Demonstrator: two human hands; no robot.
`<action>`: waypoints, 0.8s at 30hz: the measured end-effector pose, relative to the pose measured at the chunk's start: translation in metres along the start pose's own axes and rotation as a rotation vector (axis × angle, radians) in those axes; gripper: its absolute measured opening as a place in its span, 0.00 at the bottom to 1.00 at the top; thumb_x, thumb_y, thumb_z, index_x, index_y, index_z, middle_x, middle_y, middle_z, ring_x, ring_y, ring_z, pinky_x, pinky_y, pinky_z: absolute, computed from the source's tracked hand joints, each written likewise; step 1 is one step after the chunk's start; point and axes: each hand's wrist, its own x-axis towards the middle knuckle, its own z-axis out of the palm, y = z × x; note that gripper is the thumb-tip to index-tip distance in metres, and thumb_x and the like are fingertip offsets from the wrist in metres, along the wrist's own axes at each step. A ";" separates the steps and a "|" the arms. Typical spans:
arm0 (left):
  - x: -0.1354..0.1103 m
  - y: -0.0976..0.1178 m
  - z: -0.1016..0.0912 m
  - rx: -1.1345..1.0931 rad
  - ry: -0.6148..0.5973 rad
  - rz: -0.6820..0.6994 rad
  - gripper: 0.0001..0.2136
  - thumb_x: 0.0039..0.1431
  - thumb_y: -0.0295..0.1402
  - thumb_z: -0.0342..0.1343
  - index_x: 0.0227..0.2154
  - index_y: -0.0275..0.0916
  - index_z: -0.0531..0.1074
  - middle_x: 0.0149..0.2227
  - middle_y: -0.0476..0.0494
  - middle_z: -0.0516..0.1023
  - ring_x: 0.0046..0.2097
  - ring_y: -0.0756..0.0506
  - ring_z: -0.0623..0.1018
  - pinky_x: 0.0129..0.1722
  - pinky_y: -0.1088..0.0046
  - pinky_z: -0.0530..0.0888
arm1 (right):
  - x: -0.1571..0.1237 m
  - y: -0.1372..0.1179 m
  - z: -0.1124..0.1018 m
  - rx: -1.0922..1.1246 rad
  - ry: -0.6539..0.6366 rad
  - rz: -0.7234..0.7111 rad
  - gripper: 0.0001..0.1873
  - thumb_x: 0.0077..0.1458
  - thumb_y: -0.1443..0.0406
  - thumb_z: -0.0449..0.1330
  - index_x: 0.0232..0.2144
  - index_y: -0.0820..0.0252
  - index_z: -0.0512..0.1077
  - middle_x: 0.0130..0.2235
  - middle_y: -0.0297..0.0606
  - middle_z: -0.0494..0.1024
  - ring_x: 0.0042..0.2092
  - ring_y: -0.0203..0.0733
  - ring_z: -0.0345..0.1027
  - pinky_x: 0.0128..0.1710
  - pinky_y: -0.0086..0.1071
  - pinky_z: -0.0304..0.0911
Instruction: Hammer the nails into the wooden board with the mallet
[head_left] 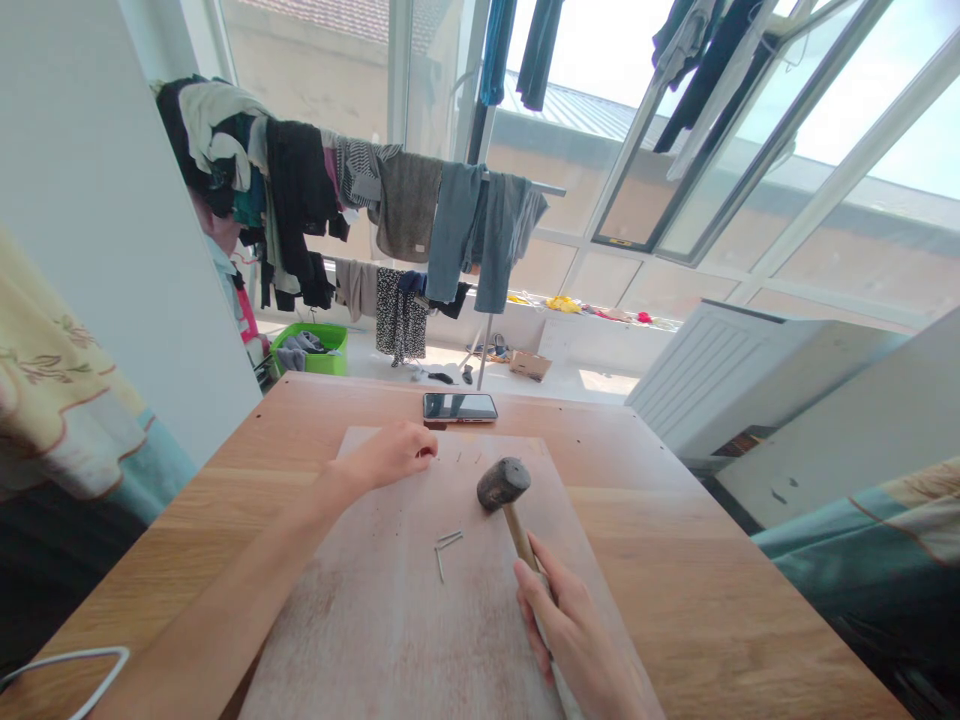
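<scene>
My right hand [559, 610] is wrapped around the wooden handle of a mallet [504, 484], whose dark, blocky head is raised over the right half of a pale wooden board [360, 620]. Near the board's far edge, my left hand [397, 453] is closed in a pinch, fingertips down at the surface. A nail seems to be between them, mostly hidden by the fingers. Just right of these fingertips, two thin nails [469, 458] stand up from the board. Several loose silvery nails [448, 541] lie at its middle, between my hands.
The board lies on a wood-grain table [637, 560]. A phone [460, 407] rests just beyond the board. At the lower left is a white cable [97, 655]. Past the table stand a laundry rack with clothes [409, 205], a green basket [330, 352] and a white panelled cabinet [720, 370].
</scene>
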 end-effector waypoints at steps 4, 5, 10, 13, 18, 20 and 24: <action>0.000 0.006 -0.001 0.090 -0.024 0.029 0.09 0.59 0.23 0.55 0.31 0.37 0.80 0.35 0.42 0.83 0.40 0.42 0.80 0.40 0.71 0.71 | 0.000 0.000 0.000 0.009 0.011 0.005 0.33 0.64 0.50 0.53 0.63 0.64 0.64 0.20 0.22 0.61 0.15 0.32 0.54 0.11 0.24 0.56; 0.001 0.006 -0.001 0.106 -0.019 0.036 0.09 0.59 0.23 0.55 0.31 0.37 0.80 0.36 0.41 0.82 0.40 0.42 0.80 0.41 0.71 0.71 | 0.000 0.000 0.000 0.012 0.009 0.007 0.33 0.64 0.49 0.53 0.63 0.63 0.64 0.20 0.22 0.61 0.15 0.32 0.54 0.11 0.24 0.55; 0.002 0.003 0.011 -0.002 0.078 0.055 0.09 0.61 0.23 0.54 0.33 0.37 0.80 0.38 0.41 0.79 0.41 0.43 0.79 0.45 0.70 0.72 | 0.001 -0.001 0.000 0.002 -0.005 0.009 0.32 0.64 0.50 0.52 0.62 0.63 0.64 0.21 0.22 0.61 0.15 0.32 0.55 0.11 0.23 0.56; 0.002 -0.003 0.022 -0.162 0.154 0.040 0.09 0.59 0.23 0.53 0.34 0.37 0.79 0.37 0.44 0.79 0.39 0.46 0.79 0.45 0.71 0.73 | 0.001 -0.003 0.000 0.010 -0.006 0.019 0.32 0.64 0.50 0.52 0.63 0.63 0.63 0.21 0.21 0.61 0.15 0.31 0.54 0.11 0.23 0.56; 0.002 -0.010 0.031 -0.372 0.196 -0.060 0.13 0.56 0.25 0.55 0.43 0.38 0.78 0.32 0.48 0.80 0.33 0.48 0.77 0.38 0.73 0.75 | -0.001 -0.006 0.000 0.017 -0.001 0.007 0.32 0.64 0.50 0.53 0.63 0.64 0.63 0.21 0.22 0.62 0.15 0.31 0.55 0.11 0.23 0.55; 0.002 -0.011 0.032 -0.425 0.213 -0.091 0.15 0.55 0.27 0.57 0.46 0.38 0.77 0.31 0.49 0.81 0.32 0.48 0.77 0.37 0.72 0.75 | -0.001 -0.009 0.000 0.025 0.016 0.017 0.31 0.63 0.50 0.54 0.61 0.62 0.65 0.22 0.22 0.63 0.15 0.30 0.55 0.11 0.23 0.56; 0.000 -0.012 0.032 -0.527 0.241 -0.113 0.14 0.54 0.31 0.60 0.44 0.37 0.76 0.33 0.46 0.83 0.33 0.47 0.79 0.38 0.71 0.76 | 0.003 -0.022 0.001 0.058 -0.010 0.005 0.31 0.62 0.49 0.54 0.59 0.62 0.64 0.22 0.21 0.62 0.14 0.29 0.54 0.10 0.22 0.54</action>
